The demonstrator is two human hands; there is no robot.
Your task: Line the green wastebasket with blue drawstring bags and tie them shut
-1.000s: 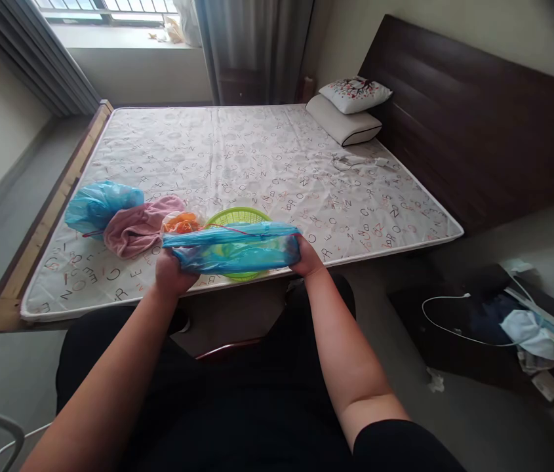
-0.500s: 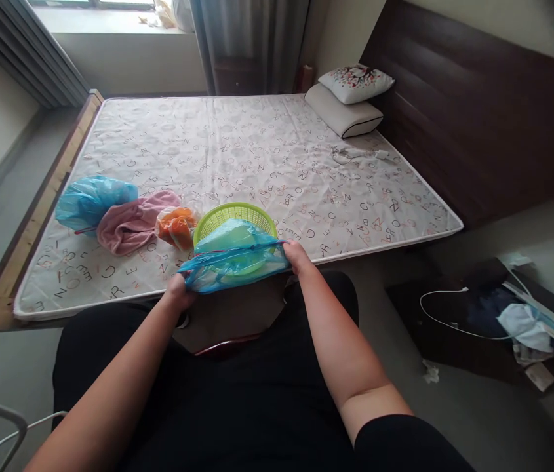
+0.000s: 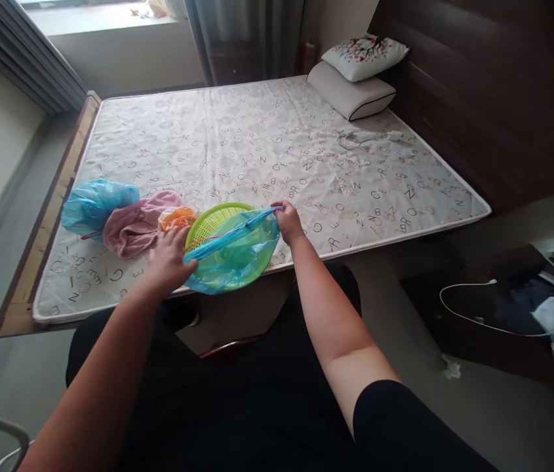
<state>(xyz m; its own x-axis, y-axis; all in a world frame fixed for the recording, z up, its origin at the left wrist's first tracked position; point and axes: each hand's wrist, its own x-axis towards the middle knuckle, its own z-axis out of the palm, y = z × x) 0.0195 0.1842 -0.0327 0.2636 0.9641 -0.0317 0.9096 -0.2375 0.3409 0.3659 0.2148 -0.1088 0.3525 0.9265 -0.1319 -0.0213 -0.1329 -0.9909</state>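
A thin blue plastic bag (image 3: 237,252) with a red drawstring is stretched across the front of a green mesh basket (image 3: 212,219). The basket shows through the film. My right hand (image 3: 288,223) is closed on the bag's gathered top edge at its right end, raised above the left end. My left hand (image 3: 171,259) has its fingers spread at the bag's left end, its thumb by the film. Just beyond those fingers sits an orange and white plastic bag (image 3: 178,217), partly hidden by them. Beside it lies a pink cloth (image 3: 129,226).
Another blue plastic bag (image 3: 97,204) lies at the left of the patterned mattress (image 3: 237,144). Two pillows (image 3: 355,88) are stacked by the dark headboard (image 3: 454,98). A cable (image 3: 353,141) lies near them. At right, a low dark table (image 3: 458,321) holds a white cord and cloths.
My right hand has risen, tilting the bag's edge up. My left hand has let go of the bag's edge, spread its fingers and moved up and left. The camera view has shifted slightly.
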